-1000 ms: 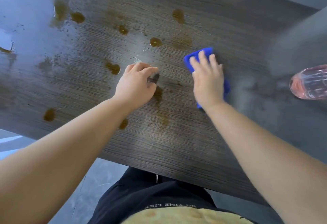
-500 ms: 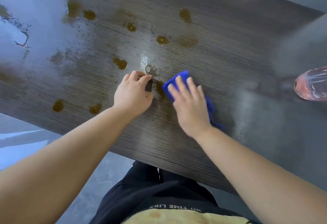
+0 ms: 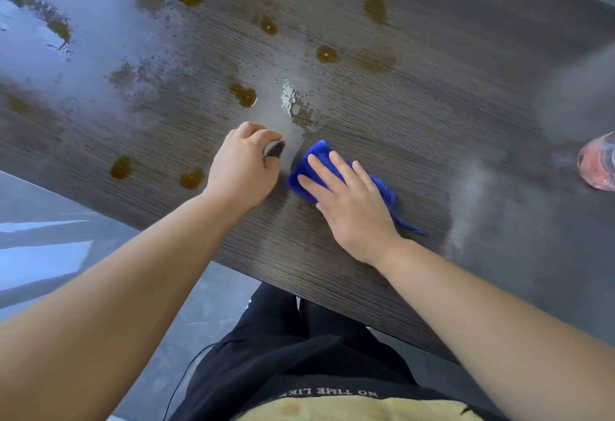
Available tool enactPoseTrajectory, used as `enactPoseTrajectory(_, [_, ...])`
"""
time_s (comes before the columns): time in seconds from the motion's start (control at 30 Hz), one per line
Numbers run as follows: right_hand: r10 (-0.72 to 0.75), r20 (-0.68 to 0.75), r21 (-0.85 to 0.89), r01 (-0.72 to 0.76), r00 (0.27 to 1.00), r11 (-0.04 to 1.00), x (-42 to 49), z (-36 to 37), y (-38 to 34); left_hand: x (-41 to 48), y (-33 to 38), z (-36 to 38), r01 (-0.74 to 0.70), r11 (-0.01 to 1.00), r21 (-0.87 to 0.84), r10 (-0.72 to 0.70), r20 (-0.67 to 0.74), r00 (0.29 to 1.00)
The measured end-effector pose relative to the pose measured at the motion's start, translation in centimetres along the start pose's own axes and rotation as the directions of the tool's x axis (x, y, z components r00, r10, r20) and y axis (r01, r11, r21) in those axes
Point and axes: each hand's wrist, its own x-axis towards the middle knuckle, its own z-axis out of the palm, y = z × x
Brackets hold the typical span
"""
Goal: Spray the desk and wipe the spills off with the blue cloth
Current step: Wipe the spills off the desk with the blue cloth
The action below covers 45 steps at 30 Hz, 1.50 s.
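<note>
Grey floor (image 3: 213, 307) shows at the bottom, next to the person's black clothes (image 3: 299, 354) with white letters on them. Under the letters is a bit of yellow cloth (image 3: 349, 409). Two bare arms reach out from here over the near edge of a dark wooden table (image 3: 293, 254).

On the table, the left hand (image 3: 244, 167) rests with its fingers curled in. I see nothing in it, only a dark shadow under the fingers. Just beside it, the right hand (image 3: 346, 201) lies flat with its fingers straight and a little spread. It presses down on the blue cloth (image 3: 301, 169). The cloth is bunched up under the palm. One blue corner pokes out past the fingertips, and a thin end sticks out on the right side of the hand.

Left of the left hand, close to the table edge, sit two brown spills (image 3: 192, 178), a little apart. Way off at the right edge of the picture stands a pink see-through bottle (image 3: 597, 161), partly cut off.

Just past the two hands is a wet, bubbly patch (image 3: 293, 101) with brown mixed in. Another brown spill (image 3: 243, 94) lies to its left. Farther back, more brown spots (image 3: 327, 54) are dotted over the wood, and some look smeared. At the far left, the table is wet and shiny with light (image 3: 50, 21).
</note>
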Motion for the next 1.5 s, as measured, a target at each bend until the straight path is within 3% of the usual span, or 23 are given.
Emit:
enactPoseTrajectory(0.07, [-0.129, 0.019, -0.025, 0.129, 0.992, 0.991, -0.6, -0.7, 2.8, 0.0, -0.2, -0.1, -0.002, 0.999, 0.042, -0.001, 0.056, 0.998])
enactPoseTrajectory(0.1, [-0.107, -0.012, -0.038, 0.107, 0.994, 0.994, -0.1, -1.1, 4.2, 0.0, -0.2, -0.2, -0.012, 0.998, 0.066, 0.006, 0.079, 0.997])
enactPoseTrajectory(0.17, [0.095, -0.049, -0.006, -0.095, 0.994, 0.995, 2.0, -2.0, 5.7, 0.2, -0.2, -0.5, -0.026, 0.995, 0.094, 0.016, 0.106, 0.994])
enactPoseTrajectory(0.23, [0.377, -0.033, 0.066, -0.374, 0.926, 0.925, 4.6, -1.8, 4.5, 0.3, -0.2, -0.5, -0.033, 0.994, 0.107, 0.021, 0.111, 0.994])
enactPoseTrajectory(0.27, [0.433, -0.024, 0.066, -0.431, 0.901, 0.900, 5.1, -1.5, 2.9, 0.2, -0.3, -0.4, -0.039, 0.993, 0.113, 0.026, 0.111, 0.993])
enactPoseTrajectory(0.33, [0.269, -0.075, 0.037, -0.267, 0.960, 0.963, 4.1, -0.3, -0.3, -0.1, -0.3, -0.2, -0.060, 0.991, 0.118, 0.047, 0.108, 0.993])
enactPoseTrajectory(0.43, [-0.139, 0.039, 0.013, 0.139, 0.990, 0.990, -1.3, 0.2, -0.4, -0.1, -0.6, -0.3, -0.073, 0.990, 0.117, 0.060, 0.108, 0.992])
enactPoseTrajectory(0.53, [-0.242, 0.028, -0.029, 0.243, 0.970, 0.970, -3.5, -0.7, 4.7, 0.2, -0.6, -0.5, -0.075, 0.990, 0.121, 0.062, 0.111, 0.992])
enactPoseTrajectory(0.6, [-0.040, -0.047, -0.061, 0.037, 0.998, 0.997, -2.7, -1.1, 6.7, 0.2, -0.6, -0.5, -0.077, 0.988, 0.133, 0.062, 0.118, 0.991])
enactPoseTrajectory(0.67, [0.276, -0.131, 0.013, -0.277, 0.952, 0.961, -1.1, -0.9, 4.6, 0.1, -0.7, -0.2, -0.092, 0.985, 0.146, 0.073, 0.128, 0.989])
enactPoseTrajectory(0.73, [0.354, -0.162, 0.034, -0.353, 0.921, 0.935, -0.7, 0.2, 0.3, -0.1, -0.9, 0.0, -0.110, 0.982, 0.155, 0.089, 0.133, 0.987])
enactPoseTrajectory(0.83, [-0.059, -0.038, -0.030, 0.058, 0.998, 0.998, -3.7, 1.7, -2.9, -0.2, -1.0, -0.3, -0.119, 0.982, 0.146, 0.099, 0.140, 0.985])
enactPoseTrajectory(0.93, [-0.338, 0.027, -0.013, 0.339, 0.941, 0.941, -6.3, 0.9, 1.2, -0.8, -0.9, -0.6, -0.143, 0.981, 0.130, 0.120, 0.166, 0.979])
enactPoseTrajectory(1.0, [-0.250, -0.009, -0.088, 0.248, 0.968, 0.965, -6.8, 0.5, 4.6, -1.9, -0.8, -0.5, -0.167, 0.977, 0.132, 0.146, 0.157, 0.977])
enactPoseTrajectory(1.07, [0.077, -0.106, -0.061, -0.084, 0.991, 0.995, -6.2, 0.1, 5.5, -3.6, -1.0, -0.1, -0.168, 0.975, 0.144, 0.154, 0.108, 0.982])
enactPoseTrajectory(1.13, [0.360, -0.195, 0.003, -0.367, 0.912, 0.930, -5.1, 0.6, 2.0, -5.7, -1.3, 0.4, -0.175, 0.973, 0.151, 0.170, 0.047, 0.984])
enactPoseTrajectory(1.17, [0.405, -0.198, 0.007, -0.412, 0.892, 0.911, -4.9, 1.1, -0.5, -6.9, -1.7, 0.7, -0.197, 0.969, 0.150, 0.194, 0.039, 0.980])
enactPoseTrajectory(1.2, [0.362, -0.185, -0.005, -0.369, 0.914, 0.929, -5.2, 1.7, -2.6, -8.0, -2.2, 1.0, -0.219, 0.964, 0.153, 0.217, 0.030, 0.976])
enactPoseTrajectory(1.27, [0.098, -0.097, -0.059, -0.104, 0.990, 0.993, -7.1, 2.3, -4.1, -10.1, -3.3, 1.7, -0.237, 0.958, 0.161, 0.236, 0.028, 0.971])
enactPoseTrajectory(1.33, [-0.144, -0.025, -0.059, 0.142, 0.989, 0.988, -8.9, 1.9, -1.7, -11.7, -4.4, 1.9, -0.223, 0.964, 0.147, 0.220, 0.037, 0.975])
enactPoseTrajectory(1.37, [-0.175, -0.013, -0.077, 0.174, 0.984, 0.982, -9.5, 1.7, -0.2, -12.3, -4.9, 1.8, -0.210, 0.969, 0.134, 0.207, 0.034, 0.978])
enactPoseTrajectory(1.43, [0.007, -0.058, -0.100, -0.013, 0.998, 0.995, -9.5, 1.4, 1.3, -12.6, -6.2, 1.4, -0.208, 0.972, 0.110, 0.205, 0.031, 0.978])
enactPoseTrajectory(1.5, [0.350, -0.176, -0.051, -0.364, 0.920, 0.930, -7.6, 1.4, -0.3, -12.5, -7.1, 1.1, -0.220, 0.970, 0.101, 0.219, 0.030, 0.975])
